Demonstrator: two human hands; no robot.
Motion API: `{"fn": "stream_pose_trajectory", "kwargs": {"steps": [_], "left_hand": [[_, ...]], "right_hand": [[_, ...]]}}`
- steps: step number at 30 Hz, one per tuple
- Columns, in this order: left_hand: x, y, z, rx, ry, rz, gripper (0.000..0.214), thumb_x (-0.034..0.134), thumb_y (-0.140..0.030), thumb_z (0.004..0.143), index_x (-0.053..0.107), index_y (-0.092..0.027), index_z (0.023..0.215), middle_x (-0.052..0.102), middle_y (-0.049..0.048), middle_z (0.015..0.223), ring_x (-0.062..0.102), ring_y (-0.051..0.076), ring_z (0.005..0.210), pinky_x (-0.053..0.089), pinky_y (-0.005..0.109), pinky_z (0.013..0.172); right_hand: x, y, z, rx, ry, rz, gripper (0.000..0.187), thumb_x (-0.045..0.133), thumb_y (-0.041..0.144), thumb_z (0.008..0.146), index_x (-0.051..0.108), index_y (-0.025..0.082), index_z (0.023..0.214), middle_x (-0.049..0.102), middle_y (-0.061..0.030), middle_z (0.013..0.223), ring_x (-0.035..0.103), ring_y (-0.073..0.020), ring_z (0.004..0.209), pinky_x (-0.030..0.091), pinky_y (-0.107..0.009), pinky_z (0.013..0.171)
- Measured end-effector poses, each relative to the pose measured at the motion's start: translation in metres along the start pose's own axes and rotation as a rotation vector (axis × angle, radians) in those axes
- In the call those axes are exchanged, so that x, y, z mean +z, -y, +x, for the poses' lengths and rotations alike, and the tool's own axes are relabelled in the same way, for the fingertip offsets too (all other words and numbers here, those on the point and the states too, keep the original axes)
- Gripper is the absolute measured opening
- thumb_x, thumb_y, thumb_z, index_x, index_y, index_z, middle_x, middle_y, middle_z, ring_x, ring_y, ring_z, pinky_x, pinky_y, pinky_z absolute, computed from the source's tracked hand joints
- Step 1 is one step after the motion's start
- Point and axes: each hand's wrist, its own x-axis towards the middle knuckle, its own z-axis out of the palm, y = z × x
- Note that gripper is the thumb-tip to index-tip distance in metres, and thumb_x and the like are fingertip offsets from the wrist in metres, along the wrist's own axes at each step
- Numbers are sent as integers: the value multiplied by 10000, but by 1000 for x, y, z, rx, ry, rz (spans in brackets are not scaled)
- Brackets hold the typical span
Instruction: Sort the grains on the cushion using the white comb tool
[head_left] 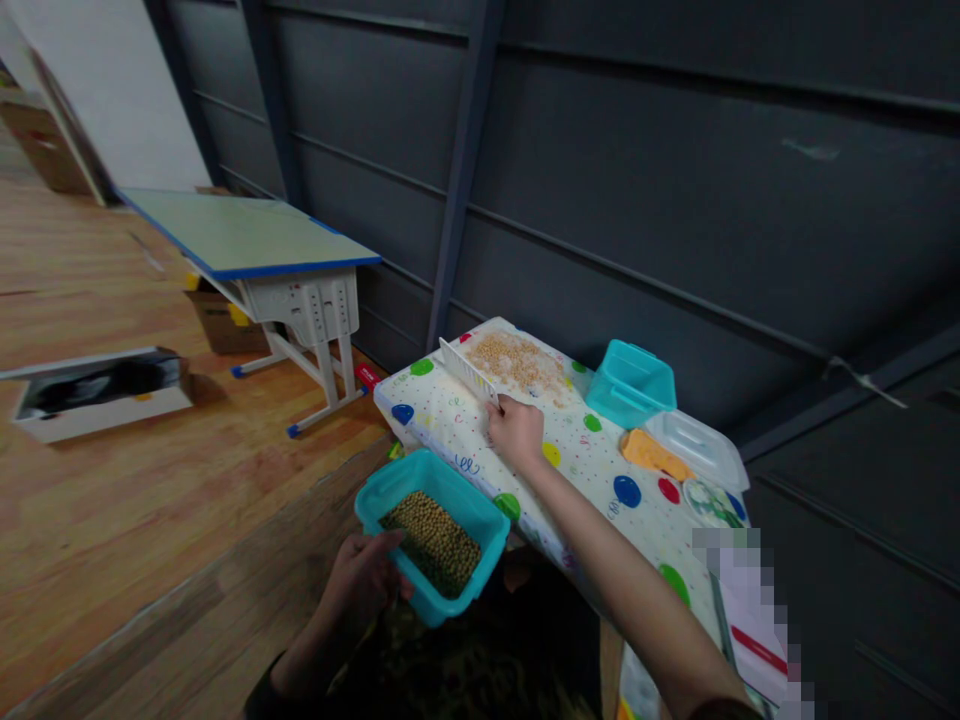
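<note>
My left hand is closed on the near left rim of a teal plastic tub, with the thumb over its inside. The tub is tilted below the table's front edge and holds soybeans. In my right hand is the end of a long, flat white slotted tool, standing on edge on the tablecloth. Beyond the tool, a spread of pale soybeans covers the far left of the table.
A second teal tub sits at the table's back, with a clear lid and an orange cloth beside it. Dark wall panels rise behind. A desk and an open white box are on the left.
</note>
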Motion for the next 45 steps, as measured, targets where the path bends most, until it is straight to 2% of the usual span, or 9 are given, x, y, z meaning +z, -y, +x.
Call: {"fn": "stream_pose_trajectory", "kwargs": {"steps": [4, 10, 14, 27, 31, 34, 39, 42, 45], "left_hand": [[1, -3, -3, -17, 3, -16, 607, 859, -632, 634, 482, -262, 336, 514, 20, 293, 517, 167, 262, 353, 259, 309], [3, -6, -4, 2, 33, -14, 545, 849, -631, 650, 601, -226, 383, 592, 54, 339, 525, 163, 268, 357, 259, 306], [3, -5, -2, -3, 13, -20, 532, 851, -638, 610, 585, -239, 379, 537, 32, 304, 532, 179, 263, 350, 263, 291], [9, -27, -16, 39, -35, -64, 538, 853, -587, 604, 527, -255, 332, 569, 52, 314, 519, 174, 254, 367, 265, 303], [6, -33, -24, 40, -15, -73, 467, 862, -546, 664, 649, -222, 405, 608, 41, 353, 545, 162, 298, 408, 258, 350], [0, -34, -25, 0, 0, -60, 471, 896, -519, 630, 621, -220, 391, 613, 39, 364, 563, 168, 324, 430, 266, 371], [-8, -31, -24, 15, 10, 15, 402, 873, -485, 646, 665, -216, 431, 620, 28, 372, 556, 167, 324, 430, 270, 373], [-10, -30, -27, 64, 28, 47, 379, 846, -463, 698, 702, -215, 451, 618, 23, 368, 582, 166, 334, 451, 259, 388], [-14, -27, -29, 68, 52, 65, 404, 852, -473, 719, 711, -207, 450, 654, 43, 391, 591, 161, 337, 457, 254, 389]], "right_hand": [[-3, 9, -7, -35, 17, 4, 267, 614, 311, 1084, 866, 225, 1094, 885, -86, 1024, 808, -247, 933, 447, -281, 739], [-8, -4, -7, 12, -65, -9, 320, 583, 319, 1107, 866, 202, 1016, 879, -103, 993, 816, -252, 945, 466, -277, 744], [-10, -5, -15, -1, -22, -49, 325, 554, 275, 1104, 864, 199, 1040, 878, -111, 1029, 819, -260, 955, 490, -284, 761], [-11, 56, -24, -16, 21, 7, 293, 553, 197, 1059, 846, 183, 1058, 868, -144, 1029, 822, -251, 925, 504, -279, 750], [-21, 20, -15, 63, -87, 87, 269, 613, 277, 1057, 844, 188, 953, 867, -133, 963, 806, -249, 893, 469, -277, 727], [-33, -39, -10, 159, -195, 178, 270, 673, 323, 1012, 824, 171, 849, 844, -124, 849, 762, -248, 793, 448, -289, 692], [-44, -134, -9, 337, -317, 447, 239, 728, 324, 913, 855, 123, 893, 819, -95, 745, 706, -250, 665, 455, -311, 632], [-33, -149, -8, 394, -311, 636, 288, 767, 359, 870, 868, 99, 940, 801, -85, 690, 689, -248, 593, 470, -314, 572], [-11, -130, 1, 386, -219, 839, 277, 799, 317, 835, 873, 111, 1004, 837, -84, 771, 703, -224, 571, 529, -304, 564]]}}
